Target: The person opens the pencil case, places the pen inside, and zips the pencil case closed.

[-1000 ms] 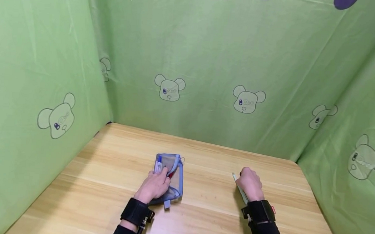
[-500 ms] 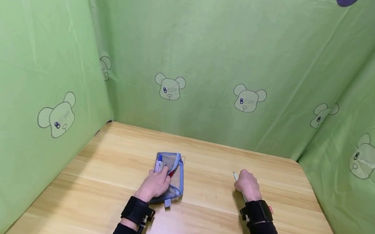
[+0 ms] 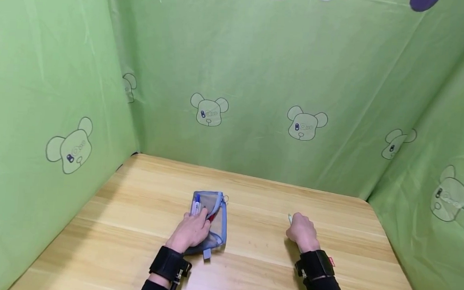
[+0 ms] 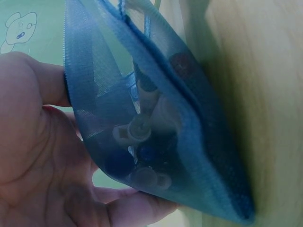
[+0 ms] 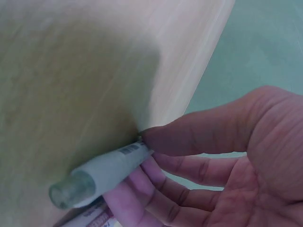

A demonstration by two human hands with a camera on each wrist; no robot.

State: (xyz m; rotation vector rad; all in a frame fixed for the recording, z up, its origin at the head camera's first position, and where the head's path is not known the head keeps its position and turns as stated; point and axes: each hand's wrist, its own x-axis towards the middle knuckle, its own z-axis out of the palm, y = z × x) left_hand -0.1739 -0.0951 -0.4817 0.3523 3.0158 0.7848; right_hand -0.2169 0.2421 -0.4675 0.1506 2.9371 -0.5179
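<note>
A blue mesh pencil case (image 3: 223,220) lies on the table with its zip open and several pens inside. A blue-capped marker (image 3: 197,202) and something red show in it. My left hand (image 3: 191,231) lies over the case's left side and grips its edge; thumb and fingers press the mesh (image 4: 109,118) in the left wrist view. Off to the right, my right hand (image 3: 303,232) pinches a pale pen (image 5: 111,170) with a grey-green end, close above the table. A second marker (image 5: 90,217) with red print lies beneath it, partly hidden by the fingers.
The wooden table (image 3: 248,270) is walled on its left, back and right by a green cloth (image 3: 248,141) printed with bear heads. A small ring (image 3: 225,198) hangs at the case's far right corner.
My right hand has shifted slightly left and nearer to me, covering more of the pale pen. My left hand and the pencil case have stayed in place.
</note>
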